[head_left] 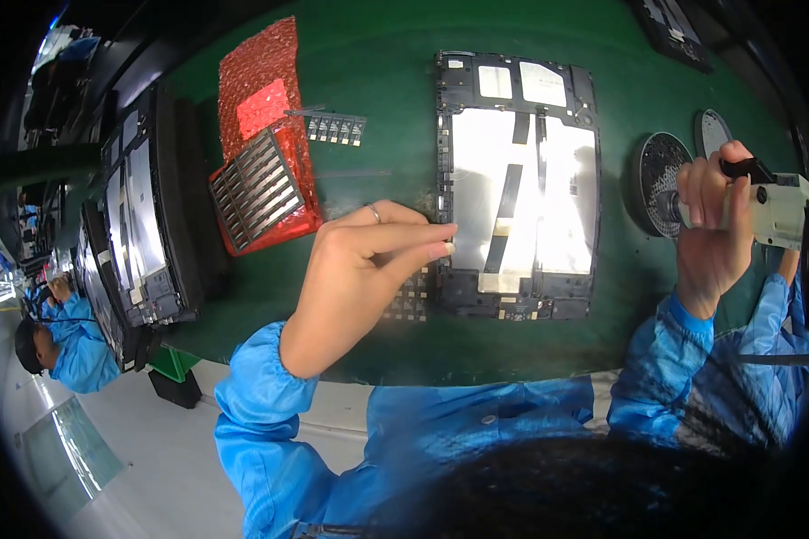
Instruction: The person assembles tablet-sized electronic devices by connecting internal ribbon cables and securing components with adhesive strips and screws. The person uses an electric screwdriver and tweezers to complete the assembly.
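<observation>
so the black-and-silver panel [566,198] lies lengthwise between the desk's [377,355] front and back edges, just right of the left hand [355,260], pinched narrow at its rim, while the right hand [715,229] is farther off by a pale tool [776,218], can't tell its grip.

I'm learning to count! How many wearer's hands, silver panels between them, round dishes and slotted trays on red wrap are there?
Hands: 2 (left hand, right hand)
Silver panel between them: 1
Round dishes: 2
Slotted tray on red wrap: 1
Total: 6
</observation>
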Demonstrator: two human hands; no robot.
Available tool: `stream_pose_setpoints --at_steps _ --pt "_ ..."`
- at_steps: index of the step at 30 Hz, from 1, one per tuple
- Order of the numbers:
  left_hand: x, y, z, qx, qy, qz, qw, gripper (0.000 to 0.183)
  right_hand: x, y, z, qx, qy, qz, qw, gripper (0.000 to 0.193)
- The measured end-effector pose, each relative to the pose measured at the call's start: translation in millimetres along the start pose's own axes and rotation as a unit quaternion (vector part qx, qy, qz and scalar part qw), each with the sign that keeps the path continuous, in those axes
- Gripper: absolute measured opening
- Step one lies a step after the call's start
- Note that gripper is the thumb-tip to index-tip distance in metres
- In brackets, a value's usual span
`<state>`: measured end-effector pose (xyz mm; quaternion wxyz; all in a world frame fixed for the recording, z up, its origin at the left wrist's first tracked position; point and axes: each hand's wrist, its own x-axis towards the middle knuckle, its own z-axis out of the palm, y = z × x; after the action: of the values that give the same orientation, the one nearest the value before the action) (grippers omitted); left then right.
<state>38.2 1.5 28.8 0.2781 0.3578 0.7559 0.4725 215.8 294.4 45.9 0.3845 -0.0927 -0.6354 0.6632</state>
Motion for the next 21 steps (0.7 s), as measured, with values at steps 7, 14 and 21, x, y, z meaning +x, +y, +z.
stream_pose_setpoints --at_steps 7,14,21 --pt "-2.1 -5.1 -0.4 -0.036 -0.005 -0.051 0.998 0.019 2.8 6.8 6.1 0.002 -0.006 0.005 1.000 0.037" --pt "1.7 -4.9 9.1 -0.034 -0.006 -0.030 0.999 0.021 1.7 -3.5 -2.9 -0.005 -0.008 -0.004 1.000 0.038" --pt "1.9 7.0 17.9 -0.099 0.047 -0.164 0.980 0.050 9.5 -3.0 -12.8 0.039 0.083 -0.018 0.996 0.023"
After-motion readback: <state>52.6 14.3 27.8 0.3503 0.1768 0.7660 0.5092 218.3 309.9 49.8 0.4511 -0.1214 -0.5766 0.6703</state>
